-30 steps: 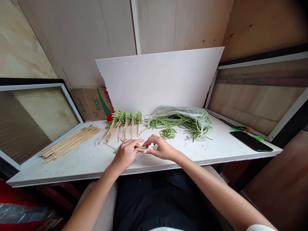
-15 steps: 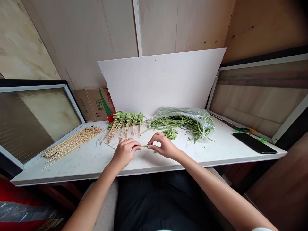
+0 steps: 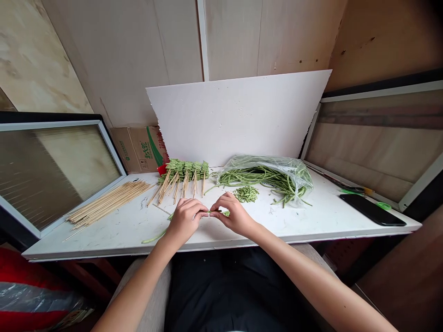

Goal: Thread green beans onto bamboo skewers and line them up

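My left hand (image 3: 186,220) is closed in a pinch on a long green bean (image 3: 154,239), whose free part trails out to the lower left over the tabletop. My right hand (image 3: 232,213) pinches the same bean right beside the left fingertips, so only a sliver shows between them. A bit of green shows past the right fingers, partly hidden by them. Just behind the right hand lies a heap of short cut bean pieces (image 3: 246,194). A thin stick (image 3: 161,209) lies by the left hand, its end hidden.
Skewers threaded with bean pieces (image 3: 187,169) are stacked at the back. Loose bamboo skewers (image 3: 110,203) lie at the left. A clear plastic bag of long beans (image 3: 266,175) rests at the back right. A black phone (image 3: 372,210) and a green ring (image 3: 384,205) lie at the right.
My hands have drawn together until the fingertips nearly meet. A length of bean now trails at the lower left of my left hand. The view has shifted slightly.
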Demonstrator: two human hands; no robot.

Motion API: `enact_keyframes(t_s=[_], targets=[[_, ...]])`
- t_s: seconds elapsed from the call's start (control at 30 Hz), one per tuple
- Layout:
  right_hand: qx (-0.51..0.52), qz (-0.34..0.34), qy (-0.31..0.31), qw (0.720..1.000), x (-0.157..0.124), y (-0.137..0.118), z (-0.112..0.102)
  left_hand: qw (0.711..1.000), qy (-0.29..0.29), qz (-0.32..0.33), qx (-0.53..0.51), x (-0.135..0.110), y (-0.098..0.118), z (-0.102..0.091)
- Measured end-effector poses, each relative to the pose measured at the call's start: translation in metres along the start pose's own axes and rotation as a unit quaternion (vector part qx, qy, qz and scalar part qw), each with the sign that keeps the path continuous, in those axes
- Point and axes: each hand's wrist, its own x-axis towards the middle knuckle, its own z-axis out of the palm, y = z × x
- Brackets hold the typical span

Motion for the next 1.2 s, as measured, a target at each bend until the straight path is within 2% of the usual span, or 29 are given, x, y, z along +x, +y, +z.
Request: enact_keyframes(t_s=[0.33,0.57,0.8,1.07,1.2], targets=[[-0.006,-0.004,0.023,1.0,-0.005,0.002,0.014,0.999,-0.007,0.008,-0.036,-0.001,-0.004,0.001],[-0.024,-0.013,0.046,0.999,-0.008,0.005,0.022,0.999,-0.016,0.024,-0.013,-0.002,-0.006,0.003],[-0.119,-0.04,0.057,0.99,-0.012,0.0,0.023,0.999,-0.014,0.048,0.015,-0.002,0.0,0.002],[-0.083,-0.069,0.094,0.99,-0.015,-0.002,0.029,0.996,-0.044,0.039,-0.061,-0.001,-0.002,-0.004],[-0.124,-0.125,0.126,0.976,-0.018,-0.002,0.029,0.993,-0.078,0.017,-0.092,0.0,0.001,-0.009]])
